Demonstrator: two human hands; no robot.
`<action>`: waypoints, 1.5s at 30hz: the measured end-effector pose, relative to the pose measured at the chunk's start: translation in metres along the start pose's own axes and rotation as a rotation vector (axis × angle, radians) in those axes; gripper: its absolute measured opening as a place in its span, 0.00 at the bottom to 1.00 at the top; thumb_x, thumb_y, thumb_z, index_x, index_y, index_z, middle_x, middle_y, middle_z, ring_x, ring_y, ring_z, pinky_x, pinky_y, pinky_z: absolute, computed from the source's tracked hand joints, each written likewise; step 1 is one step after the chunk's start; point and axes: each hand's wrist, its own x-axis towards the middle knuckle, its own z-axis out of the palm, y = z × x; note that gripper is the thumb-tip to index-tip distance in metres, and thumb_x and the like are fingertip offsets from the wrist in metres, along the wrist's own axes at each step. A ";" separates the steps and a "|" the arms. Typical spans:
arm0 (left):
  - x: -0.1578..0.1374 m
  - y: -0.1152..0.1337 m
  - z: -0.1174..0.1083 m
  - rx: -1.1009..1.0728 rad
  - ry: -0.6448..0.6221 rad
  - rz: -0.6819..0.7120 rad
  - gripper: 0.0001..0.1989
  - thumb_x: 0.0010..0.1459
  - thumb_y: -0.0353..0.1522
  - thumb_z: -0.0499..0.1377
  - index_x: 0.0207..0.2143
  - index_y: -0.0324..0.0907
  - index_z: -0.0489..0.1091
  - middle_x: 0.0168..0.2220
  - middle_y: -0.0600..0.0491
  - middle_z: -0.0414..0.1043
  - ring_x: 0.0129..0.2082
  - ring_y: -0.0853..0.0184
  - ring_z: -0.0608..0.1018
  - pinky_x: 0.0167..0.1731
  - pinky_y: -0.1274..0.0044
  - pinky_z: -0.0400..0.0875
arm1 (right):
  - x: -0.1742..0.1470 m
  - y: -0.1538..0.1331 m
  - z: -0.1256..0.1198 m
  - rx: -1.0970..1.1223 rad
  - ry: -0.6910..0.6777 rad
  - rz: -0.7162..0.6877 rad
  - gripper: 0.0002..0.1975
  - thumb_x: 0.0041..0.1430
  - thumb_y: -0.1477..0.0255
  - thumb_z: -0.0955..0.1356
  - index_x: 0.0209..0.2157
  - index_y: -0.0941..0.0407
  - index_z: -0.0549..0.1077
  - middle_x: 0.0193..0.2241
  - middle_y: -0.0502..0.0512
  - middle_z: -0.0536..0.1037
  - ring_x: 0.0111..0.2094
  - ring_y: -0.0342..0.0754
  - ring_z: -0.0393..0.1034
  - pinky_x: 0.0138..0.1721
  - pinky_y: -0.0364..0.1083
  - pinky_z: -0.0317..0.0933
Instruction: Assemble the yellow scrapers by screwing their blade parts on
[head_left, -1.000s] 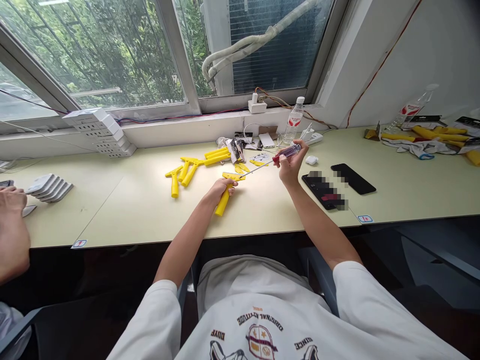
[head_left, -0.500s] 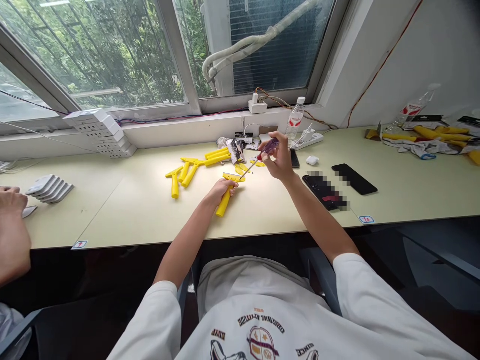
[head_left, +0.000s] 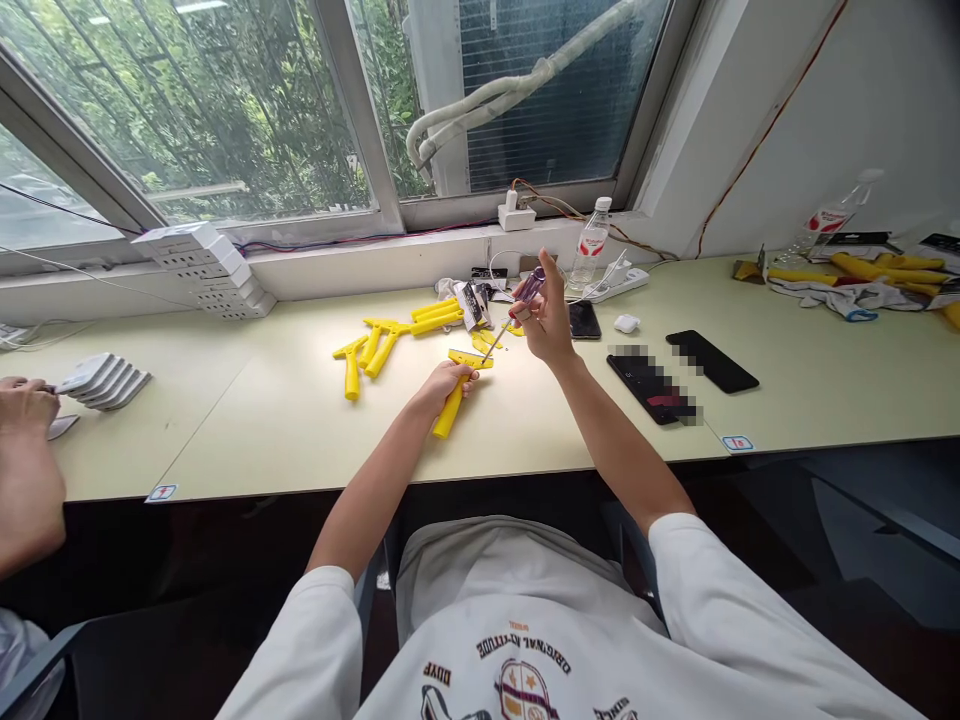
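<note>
My left hand [head_left: 448, 383] is closed round the handle of a yellow scraper [head_left: 450, 412], just below its wide head, holding it over the table. In my right hand [head_left: 546, 325] is a screwdriver [head_left: 531, 287] with a purple, see-through handle, gripped by the fingers. Its shaft slants down to the left, and the tip meets the scraper's head near the right end. Beyond my hands lie small yellow pieces [head_left: 487, 340]. To the left rest several more yellow scrapers [head_left: 384, 345] and yellow handles [head_left: 436, 316].
Phones [head_left: 712, 361] and a white earbud case [head_left: 626, 323] lie to the right. A water bottle [head_left: 592, 245] and a power strip [head_left: 619, 283] stand behind. At far left, another person's hand [head_left: 28, 405] is beside stacked grey-white pieces [head_left: 105, 382].
My right hand has shifted slightly left and its fingers have changed position on the screwdriver handle. The tip stays at the scraper's head. My left hand has hardly moved.
</note>
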 end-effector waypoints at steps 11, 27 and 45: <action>-0.006 0.006 0.006 0.024 0.000 -0.009 0.06 0.62 0.23 0.68 0.34 0.38 0.74 0.32 0.49 0.75 0.21 0.74 0.71 0.24 0.77 0.68 | -0.012 -0.017 0.010 0.016 0.279 0.088 0.44 0.70 0.37 0.70 0.80 0.32 0.58 0.64 0.59 0.78 0.34 0.47 0.80 0.25 0.45 0.76; 0.007 -0.007 -0.008 0.057 -0.020 0.001 0.07 0.61 0.28 0.72 0.35 0.39 0.75 0.29 0.49 0.75 0.22 0.71 0.74 0.25 0.78 0.70 | -0.022 -0.009 0.022 0.045 0.313 0.090 0.41 0.71 0.34 0.66 0.77 0.33 0.60 0.71 0.62 0.73 0.37 0.51 0.81 0.26 0.50 0.77; 0.005 -0.005 -0.005 0.033 -0.020 -0.026 0.09 0.63 0.28 0.72 0.34 0.39 0.74 0.27 0.51 0.74 0.20 0.72 0.73 0.24 0.78 0.69 | -0.024 -0.013 0.019 0.028 0.373 0.090 0.37 0.72 0.36 0.66 0.74 0.36 0.64 0.65 0.62 0.76 0.45 0.56 0.83 0.33 0.53 0.83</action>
